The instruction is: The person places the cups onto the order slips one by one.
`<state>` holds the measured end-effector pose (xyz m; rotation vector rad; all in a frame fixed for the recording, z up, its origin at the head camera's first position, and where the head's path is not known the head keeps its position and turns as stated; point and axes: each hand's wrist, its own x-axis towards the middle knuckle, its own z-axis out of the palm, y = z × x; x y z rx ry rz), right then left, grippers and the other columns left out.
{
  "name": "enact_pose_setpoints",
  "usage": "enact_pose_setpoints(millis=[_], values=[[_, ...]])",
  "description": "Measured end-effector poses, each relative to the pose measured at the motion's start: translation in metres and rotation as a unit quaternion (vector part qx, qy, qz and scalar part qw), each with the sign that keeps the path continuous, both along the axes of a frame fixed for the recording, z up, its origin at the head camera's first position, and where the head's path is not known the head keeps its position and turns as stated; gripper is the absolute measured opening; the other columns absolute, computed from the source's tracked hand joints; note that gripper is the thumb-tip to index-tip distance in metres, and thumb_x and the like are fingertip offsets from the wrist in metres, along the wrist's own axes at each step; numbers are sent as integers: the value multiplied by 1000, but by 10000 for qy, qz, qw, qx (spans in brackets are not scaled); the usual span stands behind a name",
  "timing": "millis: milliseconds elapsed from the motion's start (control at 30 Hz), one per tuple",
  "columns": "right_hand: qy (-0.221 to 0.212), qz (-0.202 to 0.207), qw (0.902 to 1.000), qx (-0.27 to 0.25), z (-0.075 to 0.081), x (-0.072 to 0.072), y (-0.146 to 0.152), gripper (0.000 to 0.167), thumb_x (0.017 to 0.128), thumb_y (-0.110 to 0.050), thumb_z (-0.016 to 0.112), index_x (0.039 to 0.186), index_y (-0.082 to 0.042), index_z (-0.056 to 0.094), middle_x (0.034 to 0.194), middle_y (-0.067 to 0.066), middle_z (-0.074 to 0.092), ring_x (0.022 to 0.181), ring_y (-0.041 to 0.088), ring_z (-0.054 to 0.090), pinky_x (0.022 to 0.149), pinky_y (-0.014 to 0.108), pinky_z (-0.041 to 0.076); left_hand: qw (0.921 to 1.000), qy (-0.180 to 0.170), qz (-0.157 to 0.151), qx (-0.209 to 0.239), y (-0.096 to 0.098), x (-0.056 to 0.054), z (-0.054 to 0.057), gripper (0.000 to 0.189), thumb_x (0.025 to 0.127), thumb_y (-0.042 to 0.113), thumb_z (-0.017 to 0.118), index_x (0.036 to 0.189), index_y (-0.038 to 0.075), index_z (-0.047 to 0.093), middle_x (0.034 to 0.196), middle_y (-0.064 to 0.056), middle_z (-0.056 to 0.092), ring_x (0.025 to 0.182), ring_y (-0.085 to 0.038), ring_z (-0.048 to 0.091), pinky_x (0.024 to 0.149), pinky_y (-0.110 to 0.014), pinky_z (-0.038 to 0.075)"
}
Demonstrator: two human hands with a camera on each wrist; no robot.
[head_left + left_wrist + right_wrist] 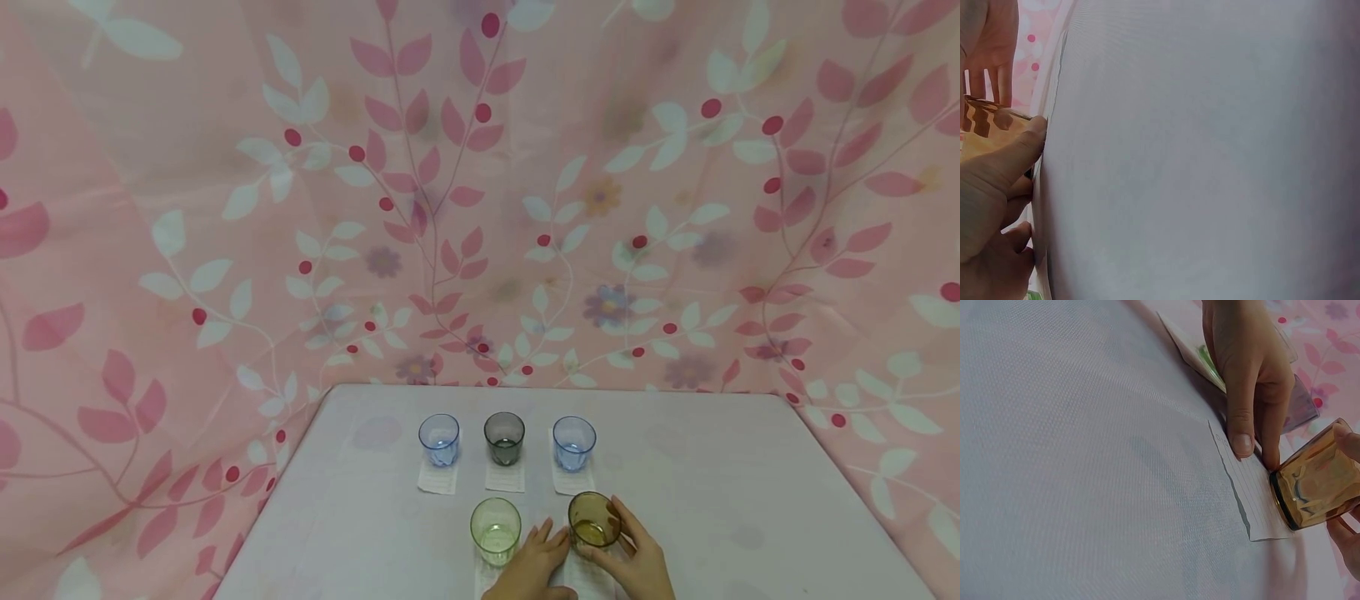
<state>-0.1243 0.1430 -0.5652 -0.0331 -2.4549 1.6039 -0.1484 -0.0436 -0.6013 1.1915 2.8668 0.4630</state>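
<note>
My right hand [637,557] grips an amber glass [592,533] by its sides, thumb toward me and fingers around the far side. A lined slip of paper [1244,494] lies under the glass's base in the right wrist view. My left hand [531,565] is just left of the glass, with its thumb and extended index finger pressing down on that paper. The index fingertip is right at the base of the glass [1319,481]. In the left wrist view the amber glass [991,144] is partly hidden behind the left thumb [1025,147].
A green glass [495,529] stands left of my left hand, partly on a paper slip. Farther back are a blue glass [439,442], a dark grey glass [505,437] and another blue glass [574,442], each with a slip. Floral cloth [480,208] hangs behind the white table [735,500].
</note>
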Motion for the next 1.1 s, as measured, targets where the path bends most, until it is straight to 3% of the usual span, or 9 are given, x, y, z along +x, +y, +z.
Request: enact_pose_setpoints(millis=[200, 300, 633, 1100], values=[[-23, -44, 10000, 18, -3, -1, 1, 84, 68, -19, 84, 137, 6, 43, 128, 23, 55, 102, 3, 52, 89, 45, 50, 9999, -140, 85, -42, 1, 1, 2, 70, 79, 49, 69, 130, 4, 56, 138, -6, 51, 129, -34, 43, 102, -43, 42], [11, -47, 10000, 42, -4, -1, 1, 83, 68, -19, 84, 136, 5, 43, 128, 23, 55, 101, 0, 51, 88, 45, 50, 9999, -126, 85, -64, 1, 1, 3, 70, 79, 49, 69, 131, 4, 56, 138, -5, 51, 129, -33, 43, 102, -42, 42], [36, -212, 9997, 103, -1, 1, -5, 84, 69, -19, 84, 136, 8, 41, 131, 27, 50, 107, 37, 56, 86, 46, 51, 9999, 89, 32, -121, 1, 1, 3, 69, 79, 51, 68, 130, 5, 56, 137, -5, 52, 128, -33, 45, 100, -41, 43], [130, -262, 9995, 100, -3, 0, -7, 84, 70, -17, 83, 137, 11, 38, 134, 31, 46, 110, 41, 54, 89, 46, 49, 9986, 491, -127, -168, 0, -1, -1, 69, 80, 52, 65, 130, 5, 56, 136, -5, 54, 123, -34, 50, 95, -41, 48]])
